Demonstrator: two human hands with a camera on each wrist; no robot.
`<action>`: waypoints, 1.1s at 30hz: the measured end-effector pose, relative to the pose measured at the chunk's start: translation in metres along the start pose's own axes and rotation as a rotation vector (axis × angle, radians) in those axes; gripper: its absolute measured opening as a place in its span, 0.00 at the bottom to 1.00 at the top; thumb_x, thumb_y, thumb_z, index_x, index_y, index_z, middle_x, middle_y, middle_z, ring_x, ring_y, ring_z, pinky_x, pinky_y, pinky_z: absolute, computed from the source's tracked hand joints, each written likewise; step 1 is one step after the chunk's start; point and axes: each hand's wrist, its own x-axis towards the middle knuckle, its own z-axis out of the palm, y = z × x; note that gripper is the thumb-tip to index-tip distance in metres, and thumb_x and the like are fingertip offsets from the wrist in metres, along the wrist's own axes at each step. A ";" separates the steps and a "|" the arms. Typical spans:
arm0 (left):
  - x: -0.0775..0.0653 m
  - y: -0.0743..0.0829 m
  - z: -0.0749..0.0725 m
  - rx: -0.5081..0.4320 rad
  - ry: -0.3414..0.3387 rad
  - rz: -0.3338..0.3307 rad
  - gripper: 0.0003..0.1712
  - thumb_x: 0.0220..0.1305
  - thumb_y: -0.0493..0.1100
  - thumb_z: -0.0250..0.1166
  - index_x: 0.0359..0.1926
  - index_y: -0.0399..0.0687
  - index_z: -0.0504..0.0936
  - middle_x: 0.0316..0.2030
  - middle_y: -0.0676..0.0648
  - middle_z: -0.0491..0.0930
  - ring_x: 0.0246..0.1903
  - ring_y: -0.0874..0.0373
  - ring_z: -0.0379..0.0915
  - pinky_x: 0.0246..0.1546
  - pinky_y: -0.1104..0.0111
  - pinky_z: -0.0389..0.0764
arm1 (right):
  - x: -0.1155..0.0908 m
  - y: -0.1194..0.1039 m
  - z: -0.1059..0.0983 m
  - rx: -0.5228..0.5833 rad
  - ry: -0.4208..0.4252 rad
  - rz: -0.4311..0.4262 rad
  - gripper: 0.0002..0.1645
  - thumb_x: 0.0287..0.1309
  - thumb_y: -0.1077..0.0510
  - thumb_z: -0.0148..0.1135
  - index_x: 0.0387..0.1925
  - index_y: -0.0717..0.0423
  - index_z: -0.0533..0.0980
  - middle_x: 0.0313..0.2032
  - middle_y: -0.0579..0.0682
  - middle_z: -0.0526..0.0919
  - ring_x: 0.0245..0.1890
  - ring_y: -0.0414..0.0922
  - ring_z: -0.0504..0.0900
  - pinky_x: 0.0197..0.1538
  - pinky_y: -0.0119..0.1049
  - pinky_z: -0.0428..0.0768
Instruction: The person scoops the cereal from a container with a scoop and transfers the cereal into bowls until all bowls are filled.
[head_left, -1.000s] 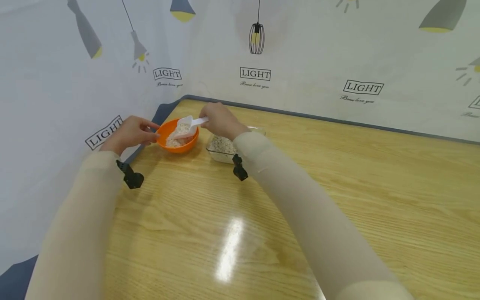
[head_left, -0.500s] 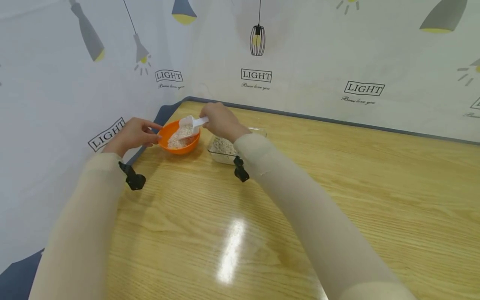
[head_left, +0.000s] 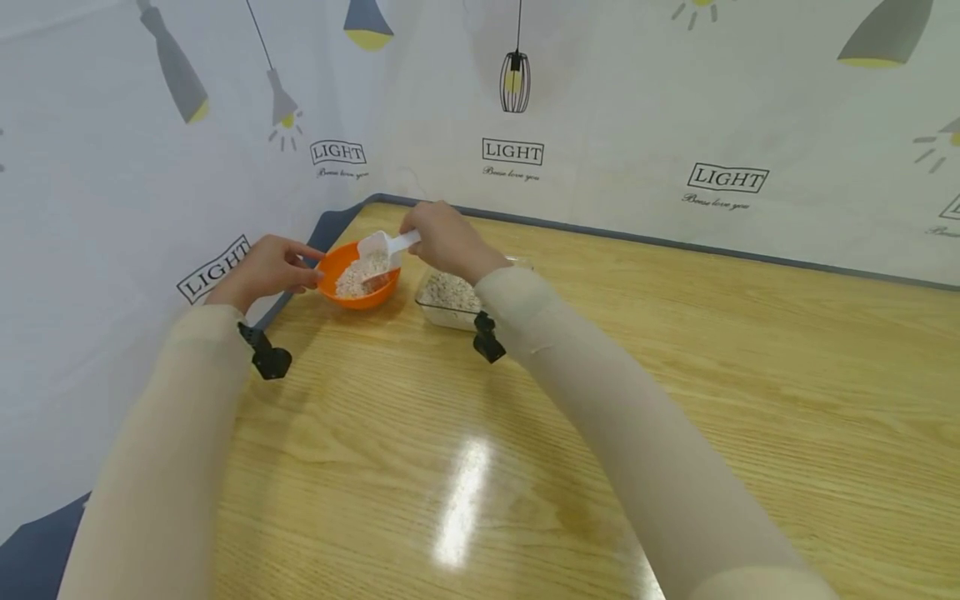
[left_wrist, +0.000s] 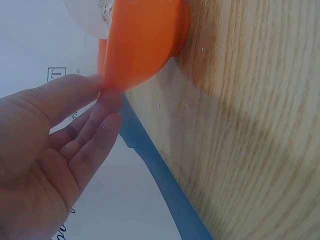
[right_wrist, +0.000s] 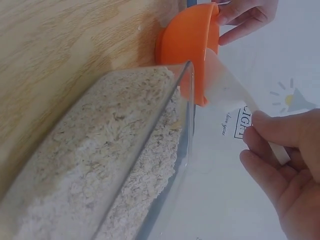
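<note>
Now your right hand has the white scoop tipped further down than a second ago, when it lay nearly level and loaded. Its thumb and fingers close in a pinch on the handle, leaving no slack that shows. Left of that grip sits the orange bowl, where the scoop's mouth dips inside the rim. Your left hand pinches the bowl's near edge between thumb and fingertips, holding it much as before. Pale flakes lie heaped in the bowl, right under the tilted scoop; whether a few cling inside it, you can't tell from these views. So this scoopful looks mostly delivered, I'd judge. Beneath your right wrist, the glass container holds plenty more flakes, standing on the table just beside the bowl
</note>
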 end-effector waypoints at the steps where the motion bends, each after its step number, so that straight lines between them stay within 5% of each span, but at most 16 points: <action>1: 0.000 0.000 0.000 -0.001 0.000 0.000 0.24 0.60 0.34 0.61 0.56 0.28 0.71 0.36 0.36 0.80 0.36 0.44 0.78 0.37 0.59 0.79 | -0.001 0.000 -0.001 -0.001 -0.002 0.002 0.17 0.56 0.61 0.61 0.49 0.58 0.77 0.47 0.51 0.79 0.48 0.46 0.73 0.55 0.36 0.67; 33: -0.002 0.003 0.001 0.038 -0.004 -0.010 0.24 0.60 0.36 0.61 0.56 0.29 0.71 0.34 0.39 0.81 0.36 0.43 0.77 0.38 0.58 0.79 | -0.017 0.003 -0.018 -0.058 0.076 -0.060 0.20 0.55 0.67 0.61 0.50 0.56 0.77 0.49 0.50 0.78 0.52 0.46 0.73 0.58 0.34 0.65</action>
